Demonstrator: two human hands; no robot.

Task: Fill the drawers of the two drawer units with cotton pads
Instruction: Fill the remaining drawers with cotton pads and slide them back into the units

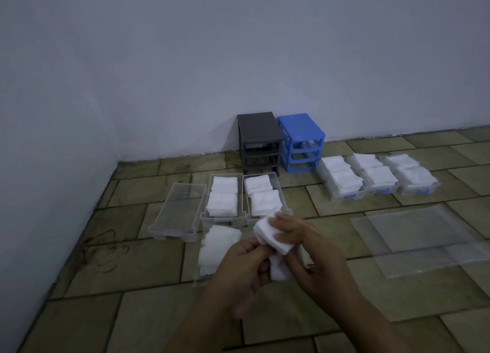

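My right hand (310, 249) grips a stack of white cotton pads (267, 233), thumb on top. My left hand (238, 267) pinches more pads (278, 270) just below it. A clear bag of pads (217, 246) lies on the floor behind my hands. Three grey-fronted clear drawers stand side by side: an empty one (177, 212) at the left, and two (221, 198) (262, 196) holding pads. Three blue-handled drawers (342, 180) (376, 175) (411, 172) full of pads sit at the right. The dark grey unit (258, 140) and the blue unit (301, 140) stand drawerless by the wall.
Empty clear plastic bags (413, 244) lie on the tiled floor at the right. A pale wall runs behind the units and along the left side, meeting in a corner at the left.
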